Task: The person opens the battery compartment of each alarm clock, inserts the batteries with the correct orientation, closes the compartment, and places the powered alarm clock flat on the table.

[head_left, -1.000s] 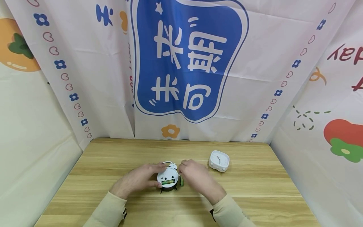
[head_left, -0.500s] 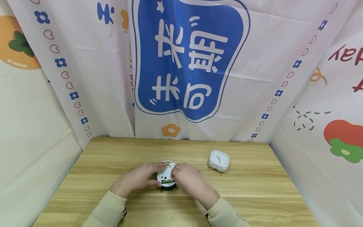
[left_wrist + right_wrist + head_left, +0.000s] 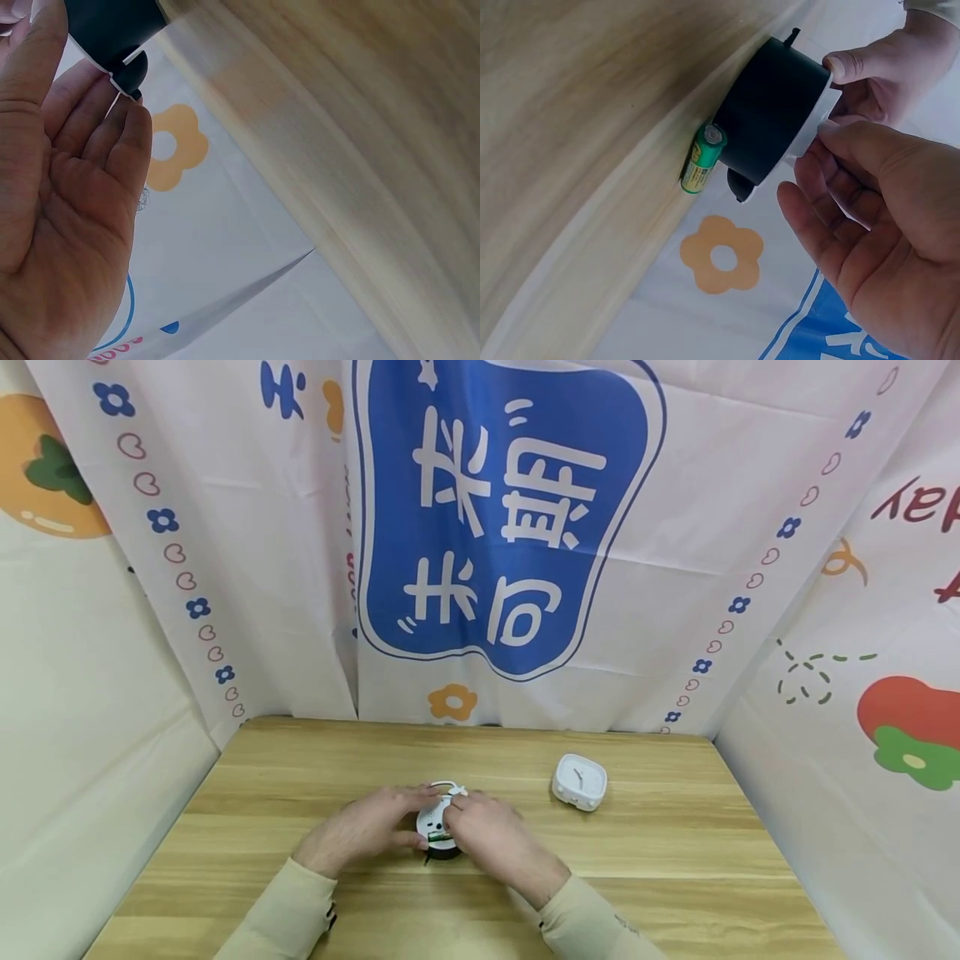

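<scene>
A twin-bell alarm clock (image 3: 431, 817) with a white back and dark body lies back up on the table. My left hand (image 3: 371, 827) grips its left side, thumb near the front and fingers toward the bells. In the clock's back compartment, a green battery (image 3: 437, 837) shows partly. Over the right part of that back my right hand (image 3: 491, 839) reaches in. Its thumb and fingers pinch a thin white piece (image 3: 832, 102), mostly hidden, perhaps the battery cover. Beside the clock's dark body, a loose green battery (image 3: 703, 159) lies on the table, hidden in the head view.
A white square clock (image 3: 580, 782) stands on the wooden table (image 3: 660, 843), to the right and farther back. Printed white cloth (image 3: 405, 693) hangs behind the table and along both sides.
My right hand has moved left from the clock's right edge to above its back, covering part of the compartment and the loose battery. My left hand keeps its grip.
</scene>
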The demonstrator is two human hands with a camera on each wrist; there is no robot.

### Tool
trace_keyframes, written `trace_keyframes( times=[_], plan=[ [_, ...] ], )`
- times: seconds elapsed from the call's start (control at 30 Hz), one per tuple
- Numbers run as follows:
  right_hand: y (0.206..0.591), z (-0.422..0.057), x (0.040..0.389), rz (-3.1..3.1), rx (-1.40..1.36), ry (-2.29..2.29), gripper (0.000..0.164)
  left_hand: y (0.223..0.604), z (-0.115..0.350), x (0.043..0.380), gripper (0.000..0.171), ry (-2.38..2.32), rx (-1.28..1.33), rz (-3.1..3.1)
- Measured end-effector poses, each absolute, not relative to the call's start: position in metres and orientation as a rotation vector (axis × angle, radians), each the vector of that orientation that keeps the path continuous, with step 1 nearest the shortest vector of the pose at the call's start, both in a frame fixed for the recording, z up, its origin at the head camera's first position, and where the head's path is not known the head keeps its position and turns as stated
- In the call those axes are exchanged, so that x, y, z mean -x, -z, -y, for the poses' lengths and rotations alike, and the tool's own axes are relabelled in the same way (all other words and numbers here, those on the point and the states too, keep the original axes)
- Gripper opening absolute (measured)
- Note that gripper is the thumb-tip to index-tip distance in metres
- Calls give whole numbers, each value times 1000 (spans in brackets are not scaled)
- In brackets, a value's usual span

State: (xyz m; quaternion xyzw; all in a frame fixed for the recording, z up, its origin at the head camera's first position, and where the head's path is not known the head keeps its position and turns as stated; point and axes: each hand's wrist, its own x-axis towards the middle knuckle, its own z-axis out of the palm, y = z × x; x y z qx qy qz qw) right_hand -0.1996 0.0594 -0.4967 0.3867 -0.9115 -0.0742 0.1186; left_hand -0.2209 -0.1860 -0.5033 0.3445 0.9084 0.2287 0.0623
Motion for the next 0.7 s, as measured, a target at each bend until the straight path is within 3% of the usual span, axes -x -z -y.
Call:
trace_keyframes(
  times=[0.7],
  plan=[
    [510,-56,200,2598,-1130,221,5,504,186,223,68,-712,-1043,-2730]
  ],
)
